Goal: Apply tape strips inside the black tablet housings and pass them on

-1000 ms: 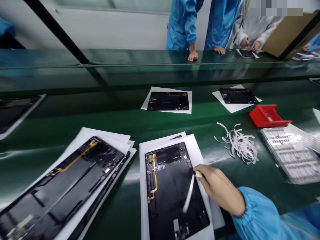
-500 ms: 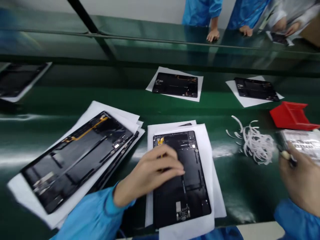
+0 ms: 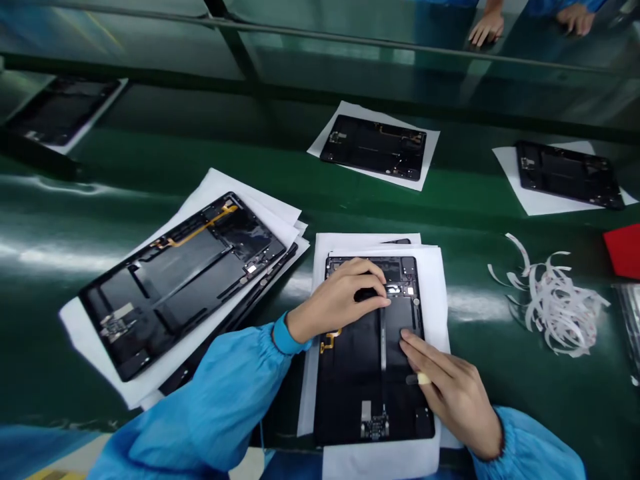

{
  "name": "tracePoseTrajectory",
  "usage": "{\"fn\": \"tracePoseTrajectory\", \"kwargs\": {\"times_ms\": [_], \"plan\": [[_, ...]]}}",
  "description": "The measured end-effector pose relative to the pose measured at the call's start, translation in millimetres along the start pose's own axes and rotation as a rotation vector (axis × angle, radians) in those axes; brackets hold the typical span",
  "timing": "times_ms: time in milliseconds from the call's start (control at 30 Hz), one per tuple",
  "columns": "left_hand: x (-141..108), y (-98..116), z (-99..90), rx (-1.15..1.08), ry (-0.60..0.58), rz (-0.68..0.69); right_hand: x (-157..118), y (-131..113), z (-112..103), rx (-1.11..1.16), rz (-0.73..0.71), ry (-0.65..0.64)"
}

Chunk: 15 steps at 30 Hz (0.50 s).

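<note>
A black tablet housing (image 3: pixel 350 400) lies on white sheets on the green bench in front of me. My left hand (image 3: pixel 345 297) is over its upper part, thumb and fingertips brought together at a small shiny part near the top; what they pinch is too small to name. Stretched across the housing's right edge, my right hand (image 3: pixel 450 380) rests its fingertips on the inner surface. A small tool with a pale yellow band (image 3: pixel 424 379) sticks out from under its fingers. A thin grey flat cable (image 3: pixel 383 340) runs down the housing's middle.
Stacked housings (image 3: pixel 185 280) with white sheets lie at the left. A pile of white strips (image 3: pixel 565 307) sits at the right, near a red bin (image 3: pixel 625 250). Further housings lie on sheets at the back (image 3: pixel 373 147). Other people's hands (image 3: pixel 487 28) rest beyond a rail.
My right hand has come from the far right onto the housing with the small tool. My left hand has moved up toward the housing's top. The camera view has shifted down.
</note>
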<state>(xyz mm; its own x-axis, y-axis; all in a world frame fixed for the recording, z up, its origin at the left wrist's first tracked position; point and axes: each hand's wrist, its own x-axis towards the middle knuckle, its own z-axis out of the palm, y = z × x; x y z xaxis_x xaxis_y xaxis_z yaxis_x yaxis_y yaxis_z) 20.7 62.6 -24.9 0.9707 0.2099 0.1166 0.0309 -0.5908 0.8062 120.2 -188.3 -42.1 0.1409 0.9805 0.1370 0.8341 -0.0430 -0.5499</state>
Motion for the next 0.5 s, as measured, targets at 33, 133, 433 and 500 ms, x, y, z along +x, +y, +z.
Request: {"fn": "tracePoseTrajectory", "kwargs": {"times_ms": [33, 133, 433, 500], "plan": [[0.3, -0.3, 0.6, 0.017, -0.005, -0.004, -1.3, 1.1, 0.4, 0.003, -0.003, 0.000], [0.5, -1.1, 2.7, 0.054, -0.015, -0.018, -1.7, 0.8, 1.3, 0.007, -0.010, 0.000], [-1.5, -1.1, 5.1, 0.081, -0.016, -0.016, 0.3, 0.2, 2.2, 0.027, 0.001, 0.014], [-1.6, -1.6, 5.7, 0.083, -0.013, -0.013, 0.0, 0.3, 3.1, 0.029, 0.006, 0.015]]}}
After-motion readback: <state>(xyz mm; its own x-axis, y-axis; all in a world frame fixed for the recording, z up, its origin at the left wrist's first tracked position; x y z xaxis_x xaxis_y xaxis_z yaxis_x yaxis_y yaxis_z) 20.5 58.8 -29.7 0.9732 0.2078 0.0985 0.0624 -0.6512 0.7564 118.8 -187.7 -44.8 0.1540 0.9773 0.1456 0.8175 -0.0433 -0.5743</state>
